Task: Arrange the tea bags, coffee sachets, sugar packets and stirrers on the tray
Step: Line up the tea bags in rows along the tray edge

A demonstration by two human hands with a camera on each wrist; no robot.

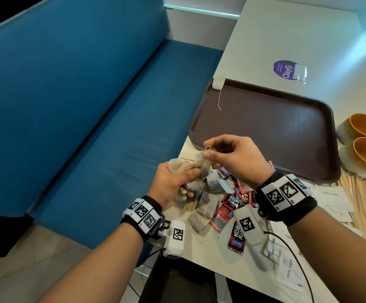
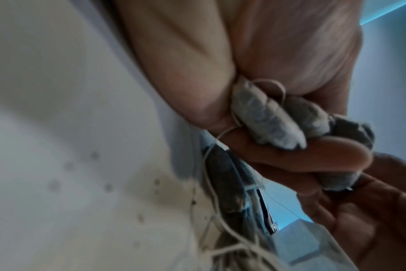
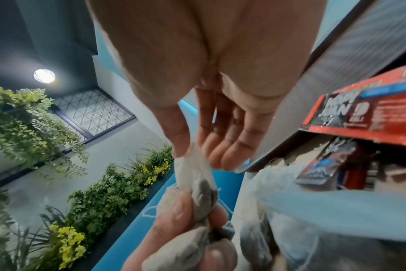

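Note:
My left hand [image 1: 177, 182] grips a tangled bunch of tea bags [image 1: 186, 167] just above the table's near-left edge; the bunch [image 2: 273, 121] fills its curled fingers. My right hand [image 1: 217, 154] pinches the top of one tea bag [image 3: 192, 170] of that bunch between thumb and forefinger. The brown tray [image 1: 265, 127] lies beyond the hands, with a single tea bag [image 1: 218, 82] on its far-left rim. More tea bags [image 1: 206, 206] and red coffee sachets [image 1: 230, 204] lie heaped under the hands. White sugar packets [image 1: 289, 270] and wooden stirrers [image 1: 361, 193] lie to the right.
Two orange-lined cups [image 1: 361, 141] lie on their sides right of the tray. A purple sticker [image 1: 285, 69] with one more tea bag [image 1: 300, 72] on it is on the table behind the tray. A blue bench [image 1: 90, 106] runs along the table's left edge.

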